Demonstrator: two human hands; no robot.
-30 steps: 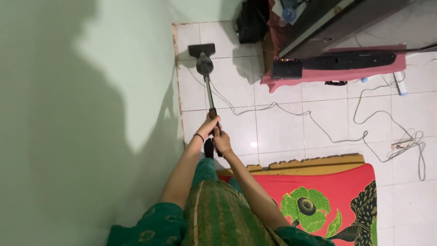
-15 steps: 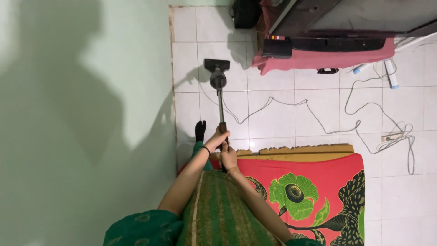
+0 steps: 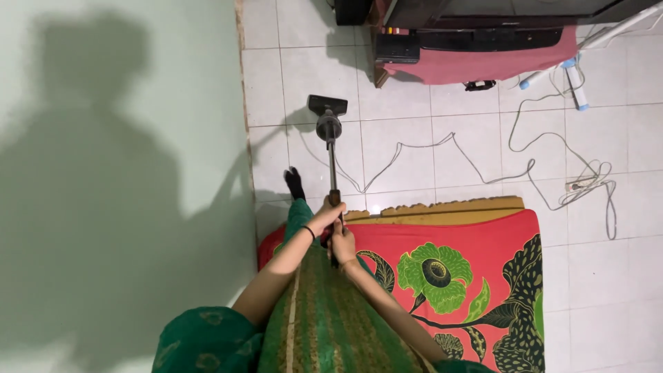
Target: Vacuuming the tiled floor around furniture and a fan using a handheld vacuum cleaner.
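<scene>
two hands (image 3: 333,228) gripping vacuum wand (image 3: 333,173), tiled floor (image 3: 414,124)

The room is bright and the picture is sharp. A strong light shines from behind the person, so a big dark shadow (image 3: 103,193) of the person falls on the pale green wall (image 3: 193,69). The white floor tiles (image 3: 414,159) shine a little. Lines bend slightly near the edges.

Showing one long black floor vacuum wand (image 3: 332,155), one red floral mattress (image 3: 456,262), one thin grey cable (image 3: 442,155), one pink cloth (image 3: 483,63), two hands.
</scene>
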